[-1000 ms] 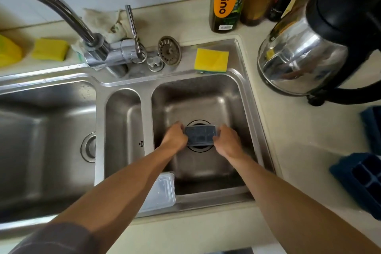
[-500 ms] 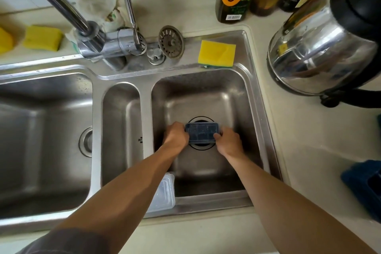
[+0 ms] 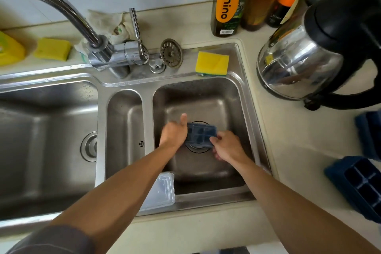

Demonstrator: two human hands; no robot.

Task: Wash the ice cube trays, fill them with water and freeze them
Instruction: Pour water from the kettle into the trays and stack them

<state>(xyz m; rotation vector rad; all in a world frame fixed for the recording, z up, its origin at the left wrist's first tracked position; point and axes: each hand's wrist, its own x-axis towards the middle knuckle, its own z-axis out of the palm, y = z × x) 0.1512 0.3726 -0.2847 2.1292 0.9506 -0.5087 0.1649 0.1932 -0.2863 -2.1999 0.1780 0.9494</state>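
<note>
Left hand (image 3: 174,134) and right hand (image 3: 227,147) grip tray (image 3: 203,132).

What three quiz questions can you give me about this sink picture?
1. True or false: the small ice cube tray lies on the counter.
2. What sits on the rim behind the right basin? A. yellow sponge B. spoon C. cup
3. Fill in: ___ more blue trays wait on the counter at the right.
Key: 1. False, it is held over the right basin. 2. A. 3. Two.
</note>
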